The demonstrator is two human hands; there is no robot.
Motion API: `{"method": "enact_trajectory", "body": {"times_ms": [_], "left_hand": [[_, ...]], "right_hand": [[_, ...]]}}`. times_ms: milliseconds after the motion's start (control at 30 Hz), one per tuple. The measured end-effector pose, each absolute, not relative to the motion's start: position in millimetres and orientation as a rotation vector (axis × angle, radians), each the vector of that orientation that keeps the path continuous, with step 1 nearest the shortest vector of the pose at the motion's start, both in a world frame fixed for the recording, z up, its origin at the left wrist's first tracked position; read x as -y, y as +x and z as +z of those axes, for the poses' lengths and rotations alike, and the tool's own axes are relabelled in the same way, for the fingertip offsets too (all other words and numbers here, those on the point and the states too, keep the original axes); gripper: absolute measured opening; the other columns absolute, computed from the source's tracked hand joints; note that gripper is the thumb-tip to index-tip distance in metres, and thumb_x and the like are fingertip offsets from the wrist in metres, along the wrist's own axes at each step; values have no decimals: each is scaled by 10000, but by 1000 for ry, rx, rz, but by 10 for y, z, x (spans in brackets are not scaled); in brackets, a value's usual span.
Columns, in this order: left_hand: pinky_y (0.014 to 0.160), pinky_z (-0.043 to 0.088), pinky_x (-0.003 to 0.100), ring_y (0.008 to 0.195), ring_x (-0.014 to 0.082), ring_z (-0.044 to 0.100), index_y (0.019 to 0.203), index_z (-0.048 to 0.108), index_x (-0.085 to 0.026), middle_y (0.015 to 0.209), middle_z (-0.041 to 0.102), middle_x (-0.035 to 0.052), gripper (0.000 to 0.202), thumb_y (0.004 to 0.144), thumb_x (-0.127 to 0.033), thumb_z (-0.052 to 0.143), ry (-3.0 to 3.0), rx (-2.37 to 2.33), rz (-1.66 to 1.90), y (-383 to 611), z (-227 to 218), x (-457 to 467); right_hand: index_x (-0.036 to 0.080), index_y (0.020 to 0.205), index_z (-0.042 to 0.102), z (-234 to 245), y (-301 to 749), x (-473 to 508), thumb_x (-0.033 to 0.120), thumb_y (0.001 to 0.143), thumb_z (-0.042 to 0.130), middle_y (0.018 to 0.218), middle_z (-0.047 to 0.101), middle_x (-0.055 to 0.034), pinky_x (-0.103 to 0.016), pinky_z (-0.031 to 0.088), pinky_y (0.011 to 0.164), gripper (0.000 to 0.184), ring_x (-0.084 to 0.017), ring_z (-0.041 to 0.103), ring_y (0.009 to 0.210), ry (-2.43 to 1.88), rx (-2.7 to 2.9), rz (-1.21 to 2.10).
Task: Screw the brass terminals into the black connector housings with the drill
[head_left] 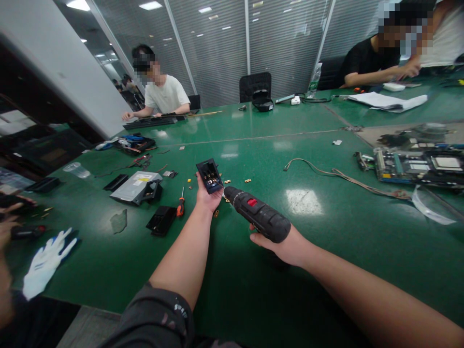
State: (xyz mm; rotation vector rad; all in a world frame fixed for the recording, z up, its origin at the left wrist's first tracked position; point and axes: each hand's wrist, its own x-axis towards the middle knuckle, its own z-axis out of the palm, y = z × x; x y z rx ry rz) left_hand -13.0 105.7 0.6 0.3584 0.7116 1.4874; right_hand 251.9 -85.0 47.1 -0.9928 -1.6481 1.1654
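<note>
Over the green surface, the left hand grips a small black housing tilted up, facing the cordless drill clenched in the right hand, keeping the drill's nose just beside it.

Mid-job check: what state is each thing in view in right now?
Left hand: raised, gripping the housing.
Black plastic housing: held up off the table, open side showing its inner parts.
Right hand: gripping the drill from below.
Cordless drill: held level, front end aimed toward the housing.
Orange-handled screwdriver: lying on the table.
White work glove: lying flat.
Motherboard: lying flat, uncased.
</note>
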Motion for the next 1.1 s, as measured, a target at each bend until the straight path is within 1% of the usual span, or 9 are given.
{"method": "enact_trajectory", "body": {"times_ms": [200, 367, 467, 667, 933, 1100], "left_hand": [[668, 641, 298, 676, 176, 766, 1075, 838, -211, 840, 811, 33, 665, 1009, -872, 814, 376, -697, 1480, -146, -7, -1056], [665, 640, 295, 677, 170, 764, 1090, 841, -217, 846, 808, 20, 690, 955, -893, 858, 392, -711, 1485, -142, -10, -1064], [667, 637, 291, 682, 167, 761, 1084, 844, -223, 840, 800, 16, 681, 955, -891, 860, 394, -711, 1487, -135, -7, -1065], [690, 631, 298, 693, 171, 755, 1087, 852, -211, 877, 816, 39, 672, 1030, -877, 779, 350, -713, 1489, -122, 8, -1060], [703, 642, 311, 715, 187, 767, 1106, 852, -219, 887, 814, 42, 675, 984, -883, 834, 375, -724, 1491, -120, 16, -1052], [688, 641, 297, 735, 188, 783, 1093, 852, -212, 950, 842, 71, 655, 1007, -861, 829, 342, -721, 1490, -133, -2, -1067]], "right_hand": [[268, 1237, 693, 460, 2515, 851, 370, 911, 826, 1146, 810, -69, -525, 653, 1028, 367, -283, 786, 1033, -984, 1649, 1165], [273, 1245, 707, 451, 2525, 848, 343, 920, 848, 1127, 818, -57, -514, 661, 1008, 362, -272, 777, 997, -968, 1650, 1160], [278, 1241, 711, 450, 2527, 846, 336, 922, 856, 1143, 824, -57, -512, 665, 1019, 356, -276, 787, 1018, -958, 1650, 1160], [273, 1240, 699, 439, 2517, 847, 358, 920, 825, 1159, 812, -67, -526, 660, 1039, 354, -281, 790, 1033, -963, 1648, 1158], [277, 1231, 691, 479, 2525, 850, 357, 914, 827, 1159, 817, -73, -526, 662, 1029, 355, -295, 797, 1051, -977, 1655, 1170], [274, 1226, 689, 474, 2533, 847, 351, 922, 820, 1125, 808, -66, -524, 655, 1023, 340, -290, 783, 1026, -979, 1658, 1171]]}}
